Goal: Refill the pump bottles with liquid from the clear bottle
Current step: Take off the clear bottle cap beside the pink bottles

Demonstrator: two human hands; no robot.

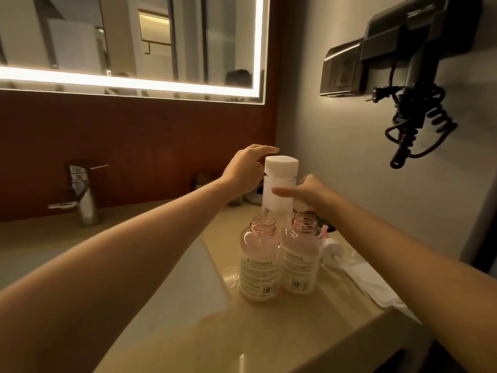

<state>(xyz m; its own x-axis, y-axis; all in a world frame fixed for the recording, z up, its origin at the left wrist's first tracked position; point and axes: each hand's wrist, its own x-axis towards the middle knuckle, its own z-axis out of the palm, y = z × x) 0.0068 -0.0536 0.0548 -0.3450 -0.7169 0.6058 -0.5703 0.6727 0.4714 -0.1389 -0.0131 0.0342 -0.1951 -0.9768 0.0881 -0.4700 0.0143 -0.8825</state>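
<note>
Two pink-tinted pump bottles stand side by side on the counter with their tops off, one on the left [258, 262] and one on the right [300, 258]. Right behind them stands the clear bottle [279, 200] with a white cap [281, 165]. My right hand [313, 192] holds the clear bottle's body, the thumb across its front and the fingers hidden behind. My left hand [246, 170] hovers beside the cap with fingers straight, reaching over its far edge and holding nothing.
A pump head [330, 249] lies on a white cloth [373, 286] to the right of the bottles. The sink basin [174, 267] and a chrome faucet [83, 200] are on the left. A wall hair dryer [414, 84] with a coiled cord hangs at the upper right.
</note>
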